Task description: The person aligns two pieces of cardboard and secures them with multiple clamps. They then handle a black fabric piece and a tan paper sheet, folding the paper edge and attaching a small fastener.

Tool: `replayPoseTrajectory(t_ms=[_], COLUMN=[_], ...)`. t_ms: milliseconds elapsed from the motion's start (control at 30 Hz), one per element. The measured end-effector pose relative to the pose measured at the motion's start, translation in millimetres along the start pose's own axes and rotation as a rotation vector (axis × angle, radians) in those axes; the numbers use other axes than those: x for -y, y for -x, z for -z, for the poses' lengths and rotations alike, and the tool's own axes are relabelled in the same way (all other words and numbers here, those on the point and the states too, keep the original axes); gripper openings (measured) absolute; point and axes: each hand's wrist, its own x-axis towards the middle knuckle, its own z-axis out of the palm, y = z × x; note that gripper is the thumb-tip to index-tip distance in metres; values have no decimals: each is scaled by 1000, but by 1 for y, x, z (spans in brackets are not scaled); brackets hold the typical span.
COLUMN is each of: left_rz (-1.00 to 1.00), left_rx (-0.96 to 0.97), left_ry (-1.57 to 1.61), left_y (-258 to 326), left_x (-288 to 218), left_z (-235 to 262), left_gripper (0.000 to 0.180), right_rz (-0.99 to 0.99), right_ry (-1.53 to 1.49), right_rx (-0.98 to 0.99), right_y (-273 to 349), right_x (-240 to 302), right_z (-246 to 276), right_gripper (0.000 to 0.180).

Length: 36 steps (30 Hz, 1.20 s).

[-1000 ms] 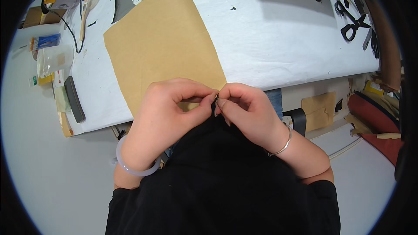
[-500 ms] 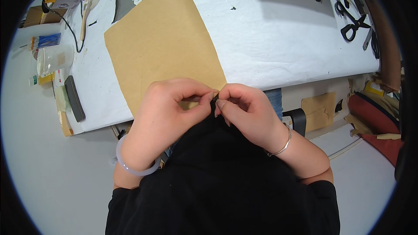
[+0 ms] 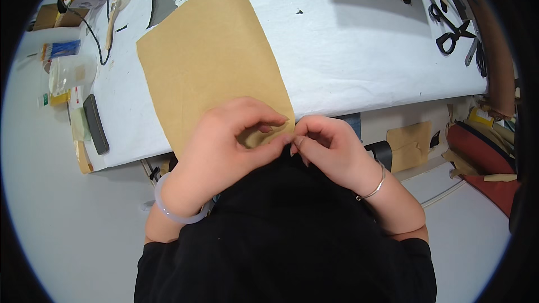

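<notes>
Near the front edge of the white tabletop [image 3: 359,62], a tan sheet of paper [image 3: 208,67], lying flat, its lower end hanging just past the rim and hidden under the hands. Left hand [image 3: 224,146] curled over that lower end, thumb and forefinger pinched together at the bottom right corner of the sheet. Right hand [image 3: 331,148] just beside, fingertips meeting those of the left, fingers bent and closed in a pinch; whether gripping the paper corner or the black cloth [image 3: 286,230] beneath, cannot tell. Pale plastic bangle [image 3: 171,213] on the left wrist, thin silver bracelet [image 3: 373,188] on the right. Black cloth spread below both hands, covering the lower middle of the view.

Farther left on the tabletop, a dark flat bar [image 3: 95,123] near the edge, a clear plastic cup [image 3: 70,73] beyond it, and a black cable [image 3: 92,28] looping toward the far corner. Bare grey patch [image 3: 163,5] in the white covering just beyond the sheet's top left corner. Far right, black scissors [image 3: 455,33] among other dark tools. Below the tabletop on the right, brown card pieces [image 3: 410,146] and a red roll [image 3: 485,163] on the floor.
</notes>
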Motion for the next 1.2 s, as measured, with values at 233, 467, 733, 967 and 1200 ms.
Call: replayPoseTrajectory(t_ms=[233,467,733,967,1200], left_rz=[-12,-60,67,105,57], left_rx=[24,-3,-4,10,-20], left_ry=[-128,-113,-25,-4,-30], left_y=[2,3,2,-1,0], left_x=[-5,-1,-6,-6,0], left_z=[-4,-6,-4,-5,-12], left_gripper=[18,14,8,7,6], right_rz=[44,66,75,46,-123], right_ry=[93,114,182,145,-129], right_rx=[44,23,19,53,34], right_y=[0,0,2,3,9], right_x=[1,1,3,-5,3], right_z=[0,-2,2,11,14], right_gripper=[11,11,11,10,21])
